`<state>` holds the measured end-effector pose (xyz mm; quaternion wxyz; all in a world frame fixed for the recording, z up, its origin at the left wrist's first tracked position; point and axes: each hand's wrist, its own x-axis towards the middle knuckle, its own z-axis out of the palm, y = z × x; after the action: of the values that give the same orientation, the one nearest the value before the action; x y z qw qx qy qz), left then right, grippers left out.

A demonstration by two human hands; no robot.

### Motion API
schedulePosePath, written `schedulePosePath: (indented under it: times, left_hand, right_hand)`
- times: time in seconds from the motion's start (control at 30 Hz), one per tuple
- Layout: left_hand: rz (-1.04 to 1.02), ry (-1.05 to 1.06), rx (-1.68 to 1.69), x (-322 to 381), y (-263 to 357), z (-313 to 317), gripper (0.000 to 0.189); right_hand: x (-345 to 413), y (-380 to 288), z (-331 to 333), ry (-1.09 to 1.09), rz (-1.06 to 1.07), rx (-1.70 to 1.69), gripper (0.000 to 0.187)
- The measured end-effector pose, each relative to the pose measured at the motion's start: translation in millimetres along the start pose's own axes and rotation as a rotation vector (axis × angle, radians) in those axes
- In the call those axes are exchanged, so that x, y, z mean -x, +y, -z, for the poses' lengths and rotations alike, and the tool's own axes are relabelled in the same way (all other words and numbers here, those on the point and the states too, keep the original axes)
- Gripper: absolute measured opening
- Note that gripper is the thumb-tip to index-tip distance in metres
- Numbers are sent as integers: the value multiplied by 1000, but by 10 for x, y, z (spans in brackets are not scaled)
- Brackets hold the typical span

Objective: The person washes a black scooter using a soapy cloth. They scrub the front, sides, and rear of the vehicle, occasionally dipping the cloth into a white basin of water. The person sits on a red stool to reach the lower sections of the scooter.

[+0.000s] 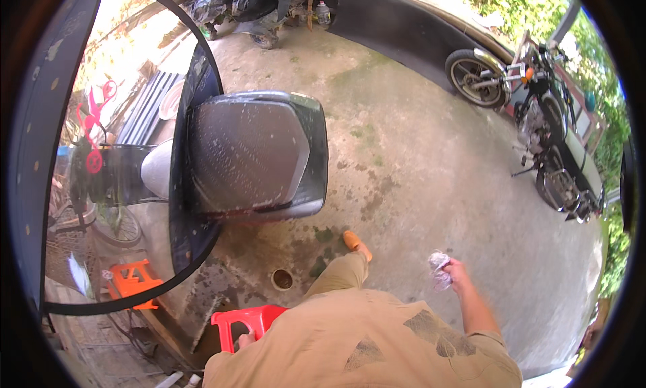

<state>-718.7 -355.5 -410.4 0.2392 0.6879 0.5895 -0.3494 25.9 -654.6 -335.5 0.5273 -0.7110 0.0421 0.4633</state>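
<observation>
My right hand (pixel 456 274) grips a crumpled whitish cloth (pixel 439 271), held out over the concrete floor. At lower left, my left hand (pixel 247 339) holds a red plastic stool (pixel 257 317) by its leg or edge; my shirt hides part of both. Ahead and to the left is a vehicle's side mirror (pixel 252 156), its dark housing speckled with water drops or foam. Beside it, the vehicle's window glass (pixel 126 226) sits within a black frame. One foot in an orange shoe (pixel 352 240) shows in front of me.
A motorcycle (pixel 547 125) stands at the right. Through the glass appear an orange plastic stool (pixel 133 284) and a bicycle wheel (pixel 118 226). A round, pale-rimmed opening (pixel 281 279) lies near my feet. Dark sheeting (pixel 398 34) runs along the far edge, near a plastic bottle (pixel 323 13).
</observation>
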Motion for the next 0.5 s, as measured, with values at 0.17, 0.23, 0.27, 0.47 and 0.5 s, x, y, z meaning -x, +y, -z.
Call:
schedulePosePath:
  times: [0.17,0.23,0.27,0.47,0.5]
  left_hand:
    - [151,35,216,-333,914,96,35]
    - [156,-24,235,-376,1465,461,32]
    - [7,38,35,-333,1398,516,31]
    - [-48,34,-23,-281,2161,936,27]
    - [-38,32,-10,-337,2349,991,27]
  right_hand:
    - [-321,-883,289,41,-118,25,36]
    - [-406,-1090,527,21,-166,40,36]
    - [-464,-1098,623,32,-213,37,36]
    - [-954,-1784,809,74,-312,94,36]
    - [-1079,-1888,846,89,-314,96,36]
